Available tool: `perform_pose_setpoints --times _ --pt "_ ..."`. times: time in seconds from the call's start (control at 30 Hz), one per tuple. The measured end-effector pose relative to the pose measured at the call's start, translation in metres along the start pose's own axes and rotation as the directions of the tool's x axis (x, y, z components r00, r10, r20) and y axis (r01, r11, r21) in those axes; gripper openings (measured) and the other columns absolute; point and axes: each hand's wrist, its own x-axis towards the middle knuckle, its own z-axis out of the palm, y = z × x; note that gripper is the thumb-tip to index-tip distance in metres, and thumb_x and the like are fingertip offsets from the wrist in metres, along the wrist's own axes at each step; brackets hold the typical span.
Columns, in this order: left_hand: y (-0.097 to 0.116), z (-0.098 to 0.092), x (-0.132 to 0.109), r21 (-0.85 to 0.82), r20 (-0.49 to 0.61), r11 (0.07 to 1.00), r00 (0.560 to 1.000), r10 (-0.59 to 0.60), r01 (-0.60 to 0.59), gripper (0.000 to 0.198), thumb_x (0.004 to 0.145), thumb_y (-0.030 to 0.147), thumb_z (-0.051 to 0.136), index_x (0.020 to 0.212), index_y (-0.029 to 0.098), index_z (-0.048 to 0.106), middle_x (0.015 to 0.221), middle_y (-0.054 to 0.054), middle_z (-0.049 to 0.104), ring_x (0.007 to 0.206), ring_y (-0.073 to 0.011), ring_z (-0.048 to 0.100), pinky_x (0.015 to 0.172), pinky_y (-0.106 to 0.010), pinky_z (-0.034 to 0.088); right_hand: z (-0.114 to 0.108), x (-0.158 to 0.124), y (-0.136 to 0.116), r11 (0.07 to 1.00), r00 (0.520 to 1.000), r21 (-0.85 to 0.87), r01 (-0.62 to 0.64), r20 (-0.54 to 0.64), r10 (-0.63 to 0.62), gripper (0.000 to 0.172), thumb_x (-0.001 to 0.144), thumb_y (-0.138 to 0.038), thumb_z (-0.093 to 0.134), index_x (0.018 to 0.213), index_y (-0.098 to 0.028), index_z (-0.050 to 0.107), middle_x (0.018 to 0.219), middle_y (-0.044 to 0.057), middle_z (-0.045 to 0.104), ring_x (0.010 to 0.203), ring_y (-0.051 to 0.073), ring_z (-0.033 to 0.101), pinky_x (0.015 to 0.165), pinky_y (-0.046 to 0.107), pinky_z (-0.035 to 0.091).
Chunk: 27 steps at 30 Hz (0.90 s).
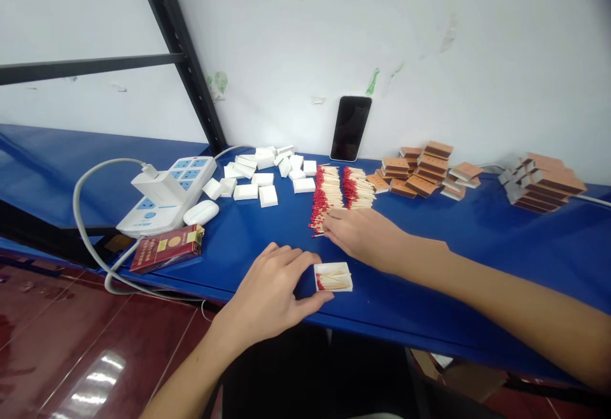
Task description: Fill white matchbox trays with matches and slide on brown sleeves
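Observation:
My left hand (272, 285) rests on the blue table (477, 241), thumb and forefinger steadying a small white matchbox tray (333, 277) with a few matches in it. My right hand (358, 233) reaches left to the near end of the left pile of red-tipped matches (324, 199), fingers pinched together on some of them. A second pile of matches (356, 188) lies just right of it. Several empty white trays (267, 174) lie behind the left hand.
Brown matchbox sleeves are stacked at the back (422, 167) and far right (544, 183). A phone (351, 127) leans on the wall. A white power strip (167, 193), a white mouse (201, 213) and a red packet (167, 247) sit left.

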Motion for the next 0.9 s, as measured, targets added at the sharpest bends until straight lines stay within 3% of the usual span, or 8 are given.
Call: perform_pose_setpoints --times 0.13,0.27,0.43,0.53,0.73,0.9 --pt "0.0 0.0 0.0 -0.004 -0.003 1.0 1.0 0.007 -0.007 0.031 0.091 0.046 0.064 0.106 0.02 0.061 0.086 0.0 0.065 0.078 -0.0209 0.06 0.079 -0.036 0.034 0.001 0.0 0.003 0.999 1.0 0.031 -0.011 0.014 0.01 0.016 0.098 -0.015 0.047 0.09 -0.014 0.061 0.09 0.007 0.067 0.073 0.018 0.061 0.055 0.03 0.03" --pt "0.0 0.001 0.0 0.0 -0.014 1.0 1.0 0.011 -0.011 0.031 0.091 0.047 0.063 0.106 0.02 0.061 0.084 0.0 0.065 0.078 -0.0211 0.061 0.08 -0.037 0.035 -0.013 -0.015 -0.001 0.994 1.0 0.104 -0.022 0.005 0.021 0.013 0.098 -0.017 0.048 0.091 -0.014 0.059 0.088 0.006 0.065 0.072 0.018 0.06 0.057 0.03 0.033" --pt "-0.001 0.002 -0.002 0.007 -0.042 1.0 0.999 0.018 -0.018 0.029 0.09 0.047 0.064 0.105 0.021 0.061 0.084 0.001 0.065 0.077 -0.0207 0.061 0.085 -0.039 0.035 -0.027 -0.04 -0.023 0.96 0.994 0.266 0.091 0.038 -0.105 0.01 0.096 -0.022 0.055 0.088 -0.017 0.059 0.083 0.001 0.063 0.067 0.015 0.058 0.057 0.029 0.035" --pt "-0.001 0.003 -0.003 0.01 -0.044 0.999 0.998 0.035 -0.034 0.028 0.091 0.046 0.064 0.103 0.021 0.059 0.086 0.001 0.065 0.078 -0.0206 0.06 0.084 -0.038 0.036 -0.025 -0.046 -0.031 0.967 0.985 0.198 0.158 0.03 -0.167 0.007 0.092 -0.016 0.059 0.086 -0.018 0.06 0.083 0.001 0.063 0.065 0.016 0.058 0.053 0.03 0.031" --pt "-0.003 0.004 -0.004 -0.002 -0.057 0.999 0.997 0.045 -0.046 0.029 0.09 0.044 0.067 0.104 0.021 0.056 0.083 0.001 0.062 0.077 -0.0201 0.059 0.085 -0.038 0.038 -0.012 -0.05 -0.028 0.985 0.988 0.094 0.145 -0.061 -0.139 0.007 0.089 -0.01 0.061 0.092 -0.017 0.061 0.085 0.002 0.062 0.063 0.017 0.058 0.053 0.031 0.032" --pt "-0.003 0.004 -0.005 -0.03 -0.07 0.997 0.996 0.063 -0.065 0.029 0.09 0.043 0.067 0.107 0.021 0.055 0.084 0.002 0.062 0.076 -0.0193 0.059 0.083 -0.037 0.039 -0.005 -0.05 -0.031 0.973 0.993 0.203 0.106 -0.078 -0.091 0.014 0.097 -0.019 0.053 0.088 -0.017 0.064 0.083 0.003 0.062 0.065 0.016 0.06 0.053 0.029 0.034"
